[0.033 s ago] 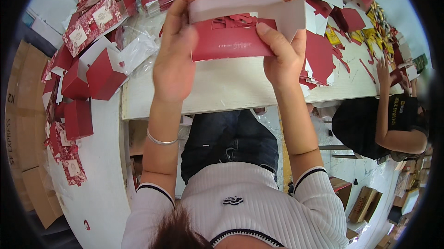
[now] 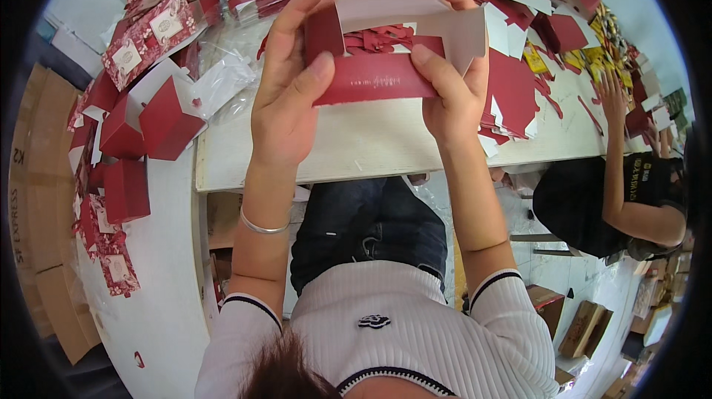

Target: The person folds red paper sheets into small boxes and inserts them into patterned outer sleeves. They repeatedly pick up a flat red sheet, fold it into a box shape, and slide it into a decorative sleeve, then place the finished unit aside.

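Over the table I hold up a partly folded red carton (image 2: 382,80) with a white inside, gripped at both ends. My left hand (image 2: 289,87) wraps its left end, thumb on the front panel and fingers behind. My right hand (image 2: 452,80) grips the right end, its thumb pressed over the front edge beside a raised white end flap (image 2: 475,35). Through the carton's opening show several red ribbons (image 2: 378,38); whether they lie in it or on the table behind, I cannot tell.
Folded red boxes (image 2: 174,117) and patterned ones crowd the left side, near clear plastic wrap (image 2: 222,84). Flat red carton sheets (image 2: 512,95) lie stacked to the right, with yellow packets (image 2: 593,58) beyond. A co-worker's hand (image 2: 612,99) reaches over the table at far right.
My left hand has closed around the carton's left end, its thumb now on the front panel. The left end wall now stands folded up. The co-worker's hand has shifted slightly.
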Demonstrator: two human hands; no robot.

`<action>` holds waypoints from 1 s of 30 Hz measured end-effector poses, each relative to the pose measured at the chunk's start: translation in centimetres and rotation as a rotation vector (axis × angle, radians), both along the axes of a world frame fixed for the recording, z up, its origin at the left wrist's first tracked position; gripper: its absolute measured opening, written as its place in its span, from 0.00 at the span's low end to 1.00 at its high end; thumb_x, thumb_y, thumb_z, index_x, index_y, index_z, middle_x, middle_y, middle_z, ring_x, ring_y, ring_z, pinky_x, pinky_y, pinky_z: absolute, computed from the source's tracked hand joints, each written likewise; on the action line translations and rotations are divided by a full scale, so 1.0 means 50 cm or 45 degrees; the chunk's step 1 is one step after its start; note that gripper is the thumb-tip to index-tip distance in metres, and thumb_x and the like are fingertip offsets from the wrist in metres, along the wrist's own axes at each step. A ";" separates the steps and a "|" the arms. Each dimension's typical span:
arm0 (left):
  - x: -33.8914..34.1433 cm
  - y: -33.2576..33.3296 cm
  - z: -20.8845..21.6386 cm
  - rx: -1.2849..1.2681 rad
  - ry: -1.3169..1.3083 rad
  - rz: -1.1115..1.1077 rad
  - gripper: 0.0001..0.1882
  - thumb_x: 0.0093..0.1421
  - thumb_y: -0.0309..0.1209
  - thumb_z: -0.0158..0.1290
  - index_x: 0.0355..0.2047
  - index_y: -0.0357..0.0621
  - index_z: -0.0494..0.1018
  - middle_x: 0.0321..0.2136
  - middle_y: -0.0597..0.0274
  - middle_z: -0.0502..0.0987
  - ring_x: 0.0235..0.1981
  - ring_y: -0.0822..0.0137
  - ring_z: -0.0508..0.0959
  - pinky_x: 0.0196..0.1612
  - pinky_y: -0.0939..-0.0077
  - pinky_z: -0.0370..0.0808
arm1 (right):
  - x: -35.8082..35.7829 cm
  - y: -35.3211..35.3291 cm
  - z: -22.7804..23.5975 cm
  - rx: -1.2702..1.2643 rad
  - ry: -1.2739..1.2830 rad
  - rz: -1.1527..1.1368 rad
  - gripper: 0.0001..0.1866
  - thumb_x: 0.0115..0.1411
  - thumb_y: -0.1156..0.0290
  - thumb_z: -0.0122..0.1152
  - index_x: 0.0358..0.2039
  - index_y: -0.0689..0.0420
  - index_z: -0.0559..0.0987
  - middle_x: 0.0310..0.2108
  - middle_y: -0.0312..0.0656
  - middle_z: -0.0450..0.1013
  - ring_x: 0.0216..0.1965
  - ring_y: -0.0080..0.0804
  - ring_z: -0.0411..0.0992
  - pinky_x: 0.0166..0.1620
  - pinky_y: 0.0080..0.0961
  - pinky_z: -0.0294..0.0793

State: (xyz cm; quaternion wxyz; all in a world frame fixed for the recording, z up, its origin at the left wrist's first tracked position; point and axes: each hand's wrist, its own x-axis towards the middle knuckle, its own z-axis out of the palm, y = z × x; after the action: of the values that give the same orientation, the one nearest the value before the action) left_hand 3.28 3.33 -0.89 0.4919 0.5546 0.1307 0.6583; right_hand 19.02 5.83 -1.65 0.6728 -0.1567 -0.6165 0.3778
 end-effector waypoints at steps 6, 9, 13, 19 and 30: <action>0.006 0.001 -0.034 -0.096 0.026 0.168 0.29 0.49 0.18 0.43 0.55 0.41 0.54 0.47 0.59 0.63 0.49 0.71 0.62 0.54 0.77 0.57 | 0.002 0.012 -0.021 0.151 0.000 0.276 0.29 0.57 0.56 0.40 0.53 0.64 0.60 0.52 0.54 0.59 0.55 0.38 0.57 0.57 0.30 0.52; 0.010 -0.005 -0.033 -0.143 0.033 0.263 0.26 0.48 0.17 0.42 0.51 0.40 0.58 0.47 0.58 0.64 0.48 0.70 0.65 0.52 0.76 0.60 | 0.010 0.017 -0.035 0.041 -0.096 0.261 0.23 0.56 0.67 0.43 0.53 0.61 0.61 0.52 0.53 0.60 0.55 0.37 0.57 0.56 0.29 0.53; 0.018 0.009 -0.049 -0.087 0.062 0.365 0.16 0.49 0.17 0.41 0.40 0.40 0.64 0.47 0.56 0.65 0.48 0.68 0.65 0.53 0.73 0.60 | -0.011 0.013 -0.047 -0.108 0.116 0.268 0.20 0.49 0.84 0.44 0.45 0.62 0.68 0.48 0.46 0.65 0.54 0.33 0.57 0.57 0.29 0.51; 0.004 0.022 -0.067 -0.055 0.252 0.439 0.08 0.44 0.18 0.41 0.23 0.40 0.68 0.42 0.56 0.66 0.45 0.70 0.63 0.48 0.79 0.57 | 0.002 0.018 -0.065 0.058 -0.168 0.059 0.11 0.49 0.82 0.41 0.32 0.62 0.71 0.46 0.50 0.65 0.53 0.37 0.57 0.55 0.29 0.53; -0.004 0.032 -0.091 0.159 0.477 0.576 0.14 0.45 0.18 0.47 0.34 0.41 0.64 0.43 0.55 0.63 0.47 0.65 0.62 0.52 0.73 0.56 | -0.015 0.014 -0.058 0.023 -0.327 -0.156 0.18 0.44 0.87 0.52 0.39 0.60 0.69 0.40 0.41 0.66 0.47 0.34 0.63 0.50 0.24 0.61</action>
State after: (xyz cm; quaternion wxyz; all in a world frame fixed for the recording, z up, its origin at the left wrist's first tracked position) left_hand 3.07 4.94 -5.42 0.2650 0.6522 0.2988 0.6442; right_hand 18.28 6.54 -4.55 0.6117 -0.2350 -0.6901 0.3072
